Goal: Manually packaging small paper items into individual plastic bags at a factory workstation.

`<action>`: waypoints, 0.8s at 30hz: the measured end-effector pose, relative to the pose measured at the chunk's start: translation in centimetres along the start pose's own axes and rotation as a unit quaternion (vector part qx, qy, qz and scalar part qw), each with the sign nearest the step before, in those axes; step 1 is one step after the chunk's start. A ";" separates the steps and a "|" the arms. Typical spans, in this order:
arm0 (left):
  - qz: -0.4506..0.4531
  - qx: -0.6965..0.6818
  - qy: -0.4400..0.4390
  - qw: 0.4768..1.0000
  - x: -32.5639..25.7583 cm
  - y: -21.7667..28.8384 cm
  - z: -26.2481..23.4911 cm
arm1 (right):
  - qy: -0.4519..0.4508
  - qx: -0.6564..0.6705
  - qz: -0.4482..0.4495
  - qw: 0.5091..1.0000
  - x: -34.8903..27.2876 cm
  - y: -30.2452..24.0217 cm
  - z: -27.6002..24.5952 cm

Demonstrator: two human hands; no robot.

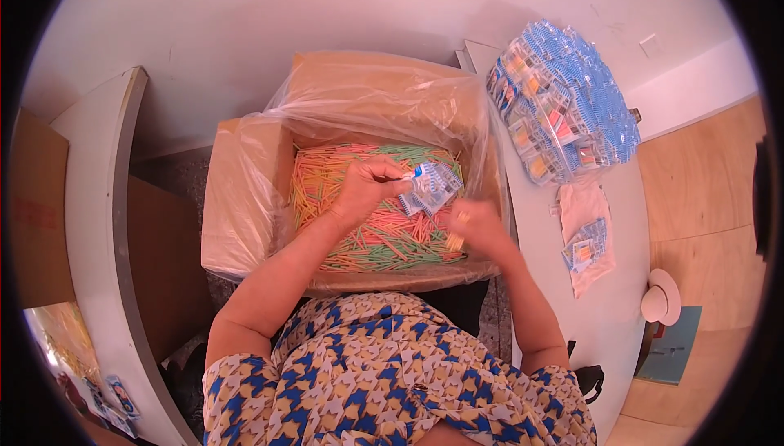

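Observation:
Over an open cardboard box lined with clear plastic, my left hand is closed in a pinch on small clear plastic bags with blue markings. My right hand, slightly blurred, is closed around a few pale yellow sticks just to the right of the bags. Loose thin sticks in pink, orange, yellow and green lie thickly across the bottom of the box. My left hand and the bags hide part of them.
On the white table at right stands a large pile of filled blue-and-clear packets. A pink cloth nearer me carries several packets. A pale round object sits by the table's right edge. Another white tabletop and cartons stand at left.

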State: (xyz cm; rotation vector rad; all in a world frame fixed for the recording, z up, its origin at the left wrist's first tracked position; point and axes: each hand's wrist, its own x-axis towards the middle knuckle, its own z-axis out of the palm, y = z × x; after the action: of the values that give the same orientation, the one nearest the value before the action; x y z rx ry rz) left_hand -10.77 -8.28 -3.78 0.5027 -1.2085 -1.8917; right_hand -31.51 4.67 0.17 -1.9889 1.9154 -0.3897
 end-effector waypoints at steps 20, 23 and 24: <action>-0.037 0.022 -0.090 0.995 0.0 0.2 -0.3 | 0.100 0.138 -0.014 0.985 6.8 -8.2 -6.1; -0.076 -0.002 -0.093 0.993 0.1 -0.1 0.1 | 0.143 0.254 0.035 0.956 5.9 -7.7 -7.1; -0.096 -0.006 -0.106 0.990 0.4 -0.1 0.5 | 0.154 0.255 0.043 0.954 5.4 -7.1 -6.7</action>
State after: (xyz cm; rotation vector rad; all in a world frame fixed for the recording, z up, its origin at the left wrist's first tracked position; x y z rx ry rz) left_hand -11.39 -8.26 -3.58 0.4311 -1.3242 -2.1583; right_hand -27.72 -0.92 9.01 -1.5653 1.8177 -1.1015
